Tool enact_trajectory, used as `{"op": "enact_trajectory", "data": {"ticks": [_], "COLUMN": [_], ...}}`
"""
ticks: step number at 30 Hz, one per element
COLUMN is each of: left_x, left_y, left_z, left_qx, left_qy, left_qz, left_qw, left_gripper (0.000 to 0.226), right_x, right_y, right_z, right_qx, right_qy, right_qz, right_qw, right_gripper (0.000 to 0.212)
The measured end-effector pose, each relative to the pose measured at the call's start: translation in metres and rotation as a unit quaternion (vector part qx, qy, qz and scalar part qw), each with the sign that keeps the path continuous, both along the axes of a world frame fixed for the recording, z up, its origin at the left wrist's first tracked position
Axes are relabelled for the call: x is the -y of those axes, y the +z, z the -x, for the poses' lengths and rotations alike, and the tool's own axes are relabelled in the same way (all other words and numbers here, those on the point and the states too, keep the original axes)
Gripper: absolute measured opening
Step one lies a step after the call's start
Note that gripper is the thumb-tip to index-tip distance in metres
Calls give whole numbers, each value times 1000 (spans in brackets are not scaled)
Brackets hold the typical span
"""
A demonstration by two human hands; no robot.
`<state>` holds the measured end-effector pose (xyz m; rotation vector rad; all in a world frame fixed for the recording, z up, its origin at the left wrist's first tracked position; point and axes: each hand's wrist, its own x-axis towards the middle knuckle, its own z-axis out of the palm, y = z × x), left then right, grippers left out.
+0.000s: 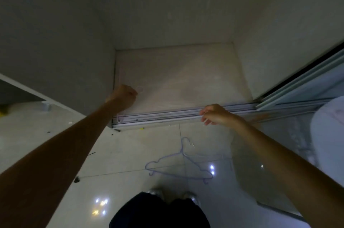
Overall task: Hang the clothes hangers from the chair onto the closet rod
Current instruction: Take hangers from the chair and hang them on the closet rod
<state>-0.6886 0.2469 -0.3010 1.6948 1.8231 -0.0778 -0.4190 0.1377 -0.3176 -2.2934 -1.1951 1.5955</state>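
Below dark trousers (pixel 160 211), a purple hanger (pixel 178 166) lies on the floor tiles (pixel 130 153), not yet hung, while the left hand (pixel 124 95) grips a pale hanger (pixel 140 89) inside the closet (pixel 176 79) and the right hand (pixel 216 115), loosely curled, holds nothing I can make out.

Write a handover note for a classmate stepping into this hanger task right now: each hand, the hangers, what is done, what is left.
Left hand: fingers curled round a pale pink hanger, held inside the closet.
Right hand: fingers loosely curled; any grip is unclear.
Purple hanger: flat on the floor tiles before the door track.
Done: nothing visibly hung; the rod is out of view.
Left: hang the pink hanger, then pick up the purple one.
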Motion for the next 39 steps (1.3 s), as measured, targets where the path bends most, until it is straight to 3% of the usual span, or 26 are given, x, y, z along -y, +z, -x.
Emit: {"op": "enact_trajectory", "data": {"ticks": [4,7,13,17,19,21,26,29,32,36,39], "left_x": [-5,-11,-31,-51,-62,-74,-94,-92,-79,-50,-26], "left_y": [-117,-202,-305,-350,-362,-371,-379,-384,-385,-387,-385], "left_z": [15,24,26,29,32,36,45,50,49,31,10], "left_qx": [-11,-7,-48,-94,-106,-115,-128,-169,-154,-159,-117], "left_qy": [21,6,-43,-77,-55,-20,40,25,35,-22,-65], "left_qz": [16,9,-72,-112,-118,-132,-94,-110,-101,-163,-206], "left_qw": [1000,1000,995,986,986,984,986,979,982,974,969], "left_gripper": [33,40,50,53,56,58,57,45,40,32,32], "right_x": [12,21,37,44,51,58,57,55,60,78,87], "right_y": [-117,-208,-324,-384,-404,-419,-434,-433,-428,-422,-419], "right_z": [4,13,37,45,41,35,27,29,27,32,45], "right_qx": [36,97,171,231,263,288,339,348,331,289,309], "right_qy": [52,148,218,285,297,304,317,314,299,328,377], "right_qz": [15,37,61,81,112,122,68,58,39,41,19], "right_qw": [998,984,959,927,911,900,883,881,894,898,873], "right_gripper": [23,32,35,53,72,76,49,53,61,74,59]}}
